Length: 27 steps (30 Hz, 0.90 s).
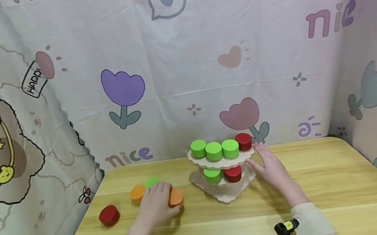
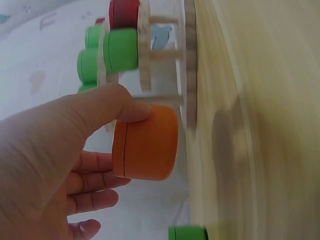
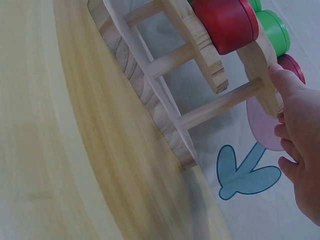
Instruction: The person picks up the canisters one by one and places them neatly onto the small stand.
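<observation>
My left hand (image 1: 155,204) holds an orange round block (image 2: 150,145) by its side, thumb across it, just above the tabletop. Beside that hand on the table lie another orange block (image 1: 137,193), a partly covered green block (image 1: 152,180) and a red block (image 1: 109,216). A tiered wooden stand (image 1: 226,197) with scalloped edges stands to the right. Three green blocks (image 1: 214,151) and a red block (image 1: 243,142) sit on its upper tier; a green block (image 1: 213,175) and a red one (image 1: 233,174) are on the lower. My right hand (image 3: 302,135) pinches the upper tier's right edge.
The light wooden table (image 1: 334,180) runs up to a printed cloth (image 1: 181,73) behind, with more cloth at both sides. Thin wooden posts (image 3: 220,104) join the stand's tiers to its base. A small black camera sits on each wrist.
</observation>
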{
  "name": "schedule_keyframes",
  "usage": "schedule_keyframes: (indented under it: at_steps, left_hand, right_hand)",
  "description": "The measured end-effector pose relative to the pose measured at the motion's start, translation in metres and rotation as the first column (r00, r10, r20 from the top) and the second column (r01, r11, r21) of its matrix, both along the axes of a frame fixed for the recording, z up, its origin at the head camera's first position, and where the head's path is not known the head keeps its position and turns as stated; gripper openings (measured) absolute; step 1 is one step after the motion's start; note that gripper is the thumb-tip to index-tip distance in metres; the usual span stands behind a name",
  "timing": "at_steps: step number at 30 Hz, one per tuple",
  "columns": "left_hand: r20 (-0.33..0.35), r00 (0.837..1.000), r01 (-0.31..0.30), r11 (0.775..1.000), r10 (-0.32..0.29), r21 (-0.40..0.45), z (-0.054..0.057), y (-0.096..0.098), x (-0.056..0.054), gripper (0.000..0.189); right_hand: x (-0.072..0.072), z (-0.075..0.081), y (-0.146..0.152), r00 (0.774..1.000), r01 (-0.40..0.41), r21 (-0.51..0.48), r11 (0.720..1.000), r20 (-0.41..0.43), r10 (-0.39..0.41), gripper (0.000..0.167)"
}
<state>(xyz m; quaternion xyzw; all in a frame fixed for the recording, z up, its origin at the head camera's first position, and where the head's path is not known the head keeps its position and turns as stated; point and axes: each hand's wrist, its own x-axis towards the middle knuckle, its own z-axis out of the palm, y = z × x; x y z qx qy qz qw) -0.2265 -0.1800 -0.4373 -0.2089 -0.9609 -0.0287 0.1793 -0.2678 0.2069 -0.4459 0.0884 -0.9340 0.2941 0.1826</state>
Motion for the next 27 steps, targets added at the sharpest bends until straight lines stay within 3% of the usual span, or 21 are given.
schedule_keyframes:
  at_steps: [6, 15, 22, 27]
  left_hand:
    - [0.012, 0.996, 0.088, 0.996, -0.088, 0.032, 0.004, 0.026, 0.003, 0.061]
    - [-0.031, 0.981, 0.192, 0.981, -0.193, -0.037, 0.004, 0.066, 0.006, 0.061]
    - [-0.019, 0.977, 0.213, 0.974, -0.215, -0.073, 0.004, 0.095, 0.012, 0.061]
    - [-0.093, 0.968, 0.225, 0.969, -0.234, -0.097, 0.0, 0.113, 0.013, 0.061]
  right_hand:
    - [0.0, -0.002, 0.001, 1.0, 0.011, 0.004, 1.0, -0.009, -0.011, 0.071]
    - [-0.001, -0.002, 0.002, 1.0, 0.005, -0.003, 1.0, 0.007, -0.005, 0.073]
    - [-0.002, -0.001, 0.001, 1.0, 0.001, -0.005, 1.0, 0.023, -0.001, 0.073]
    - [-0.001, 0.0, 0.0, 1.0, 0.001, -0.004, 1.0, 0.027, -0.001, 0.074]
